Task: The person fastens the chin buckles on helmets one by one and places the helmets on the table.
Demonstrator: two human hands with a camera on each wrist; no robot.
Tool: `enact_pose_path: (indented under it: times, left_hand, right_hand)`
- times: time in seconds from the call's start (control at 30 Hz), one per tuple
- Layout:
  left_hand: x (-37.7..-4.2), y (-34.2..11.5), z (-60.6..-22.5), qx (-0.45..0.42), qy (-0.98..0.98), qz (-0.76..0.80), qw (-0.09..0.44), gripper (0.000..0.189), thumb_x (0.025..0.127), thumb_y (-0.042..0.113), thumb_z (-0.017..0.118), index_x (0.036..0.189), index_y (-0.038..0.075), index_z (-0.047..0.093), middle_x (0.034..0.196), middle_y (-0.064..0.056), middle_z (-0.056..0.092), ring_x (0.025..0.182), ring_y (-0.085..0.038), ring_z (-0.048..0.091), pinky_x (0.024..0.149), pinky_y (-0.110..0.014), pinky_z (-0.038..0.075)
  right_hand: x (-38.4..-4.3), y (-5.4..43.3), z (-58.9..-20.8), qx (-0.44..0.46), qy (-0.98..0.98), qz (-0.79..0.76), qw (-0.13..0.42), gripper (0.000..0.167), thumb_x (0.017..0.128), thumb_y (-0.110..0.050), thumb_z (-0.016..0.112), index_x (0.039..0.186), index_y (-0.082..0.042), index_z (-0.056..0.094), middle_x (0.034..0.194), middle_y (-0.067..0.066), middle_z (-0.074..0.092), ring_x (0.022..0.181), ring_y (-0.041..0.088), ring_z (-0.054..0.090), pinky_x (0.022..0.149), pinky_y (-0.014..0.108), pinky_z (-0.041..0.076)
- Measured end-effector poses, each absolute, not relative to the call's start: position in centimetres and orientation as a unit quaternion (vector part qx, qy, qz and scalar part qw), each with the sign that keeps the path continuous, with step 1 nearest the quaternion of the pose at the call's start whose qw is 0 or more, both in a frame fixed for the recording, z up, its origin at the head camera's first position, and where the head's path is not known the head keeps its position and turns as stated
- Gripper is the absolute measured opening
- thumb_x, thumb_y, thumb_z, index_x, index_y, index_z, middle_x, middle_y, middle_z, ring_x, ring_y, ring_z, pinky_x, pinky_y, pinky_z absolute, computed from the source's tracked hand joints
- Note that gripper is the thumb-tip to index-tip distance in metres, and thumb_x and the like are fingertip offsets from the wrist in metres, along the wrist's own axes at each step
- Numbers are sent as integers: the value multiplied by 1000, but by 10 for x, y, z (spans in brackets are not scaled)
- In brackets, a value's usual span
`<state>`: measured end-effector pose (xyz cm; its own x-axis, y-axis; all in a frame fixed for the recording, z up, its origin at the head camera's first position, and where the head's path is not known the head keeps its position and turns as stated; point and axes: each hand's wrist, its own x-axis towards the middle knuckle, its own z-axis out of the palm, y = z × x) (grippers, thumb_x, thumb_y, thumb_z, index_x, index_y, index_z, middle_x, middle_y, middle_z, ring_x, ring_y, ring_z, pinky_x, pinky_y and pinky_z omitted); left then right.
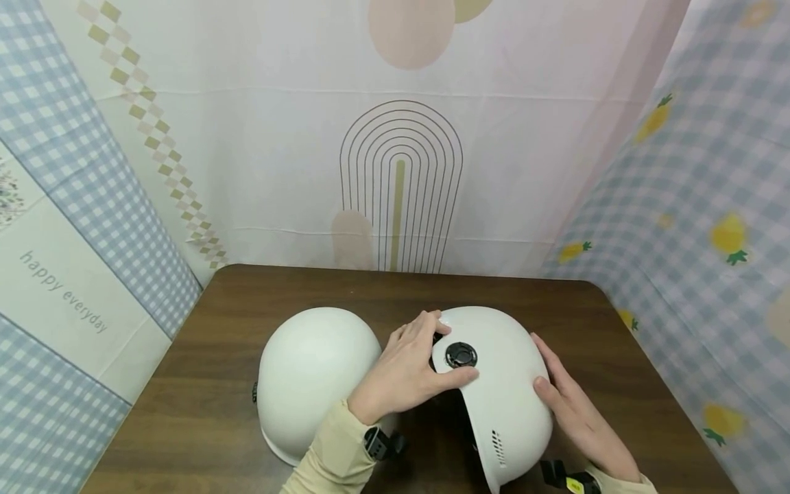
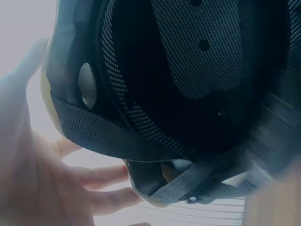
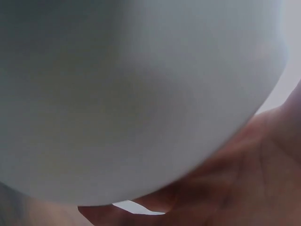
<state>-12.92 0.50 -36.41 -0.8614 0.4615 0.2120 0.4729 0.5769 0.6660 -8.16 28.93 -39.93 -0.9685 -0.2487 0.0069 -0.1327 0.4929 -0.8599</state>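
Observation:
A white helmet (image 1: pixel 506 391), tilted on its side above the right half of the table, is between both hands. My left hand (image 1: pixel 398 374) grips its rim, the thumb lying on the shell beside a round black dial (image 1: pixel 461 355) and the fingers at the far edge. Against the rounded outer shell on the other side, my right hand (image 1: pixel 580 415) rests with fingers and thumb fairly straight. The left wrist view looks into the helmet: dark mesh padding (image 2: pixel 202 56) and a black chin strap (image 2: pixel 101 136) show. In the right wrist view the smooth shell (image 3: pixel 141 108) covers most of the fingers.
A second white helmet (image 1: pixel 315 377) sits dome up on the brown wooden table (image 1: pixel 204 384), just left of my left forearm. Patterned cloth hangings (image 1: pixel 278 171) stand behind the table and at both sides.

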Motion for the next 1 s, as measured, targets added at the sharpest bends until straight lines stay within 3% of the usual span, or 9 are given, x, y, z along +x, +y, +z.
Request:
enact_pose_path:
  times: [0.13, 0.27, 0.5, 0.63, 0.73, 1.0]
  left_hand:
    - [-129, 5, -364, -268, -886, -379, 10, 79, 81, 73, 56, 131, 14, 45, 131, 3, 53, 136, -16, 38, 112, -48, 24]
    - [-130, 4, -365, -268, -886, -380, 6, 79, 81, 74, 55, 132, 14, 45, 131, 3, 52, 136, -15, 37, 112, -48, 23]
    - [-130, 2, -365, -266, -886, -379, -5, 80, 81, 75, 54, 132, 15, 43, 130, 5, 52, 133, -13, 39, 112, -46, 23]
    - [-130, 0, -365, -269, -883, -385, -12, 80, 81, 74, 55, 132, 14, 43, 130, 5, 52, 133, -14, 39, 113, -46, 22]
    - [-130, -1, -366, -271, -879, -391, -22, 82, 81, 74, 55, 134, 13, 41, 129, 5, 53, 130, -14, 42, 113, -45, 22]
    - [-130, -2, -366, -271, -876, -398, -37, 83, 82, 73, 55, 136, 12, 39, 129, 5, 53, 129, -14, 44, 114, -44, 22]
  right_hand:
    - [-81, 291, -402, -108, 857, -500, 68, 58, 108, -20, 33, 155, -38, 6, 162, 2, 8, 144, 27, 15, 98, 34, 40]
    - [-80, 293, -405, -107, 844, -520, 81, 56, 108, -21, 30, 155, -38, 6, 162, 2, 7, 144, 21, 14, 99, 56, 35]
    - [-80, 297, -406, -111, 837, -529, 89, 54, 108, -21, 28, 156, -38, 6, 162, 1, 6, 137, -5, 17, 99, 54, 36]
    - [-81, 297, -406, -110, 831, -539, 89, 55, 108, -22, 29, 155, -38, 6, 162, 3, 6, 144, 19, 13, 99, 65, 30]
    - [-81, 297, -405, -109, 835, -533, 87, 56, 108, -21, 29, 155, -38, 5, 162, 5, 5, 143, 37, 10, 98, 65, 31]
    - [-81, 298, -404, -113, 840, -525, 79, 57, 108, -21, 30, 155, -39, 4, 162, 4, 3, 143, 40, 9, 97, 68, 29]
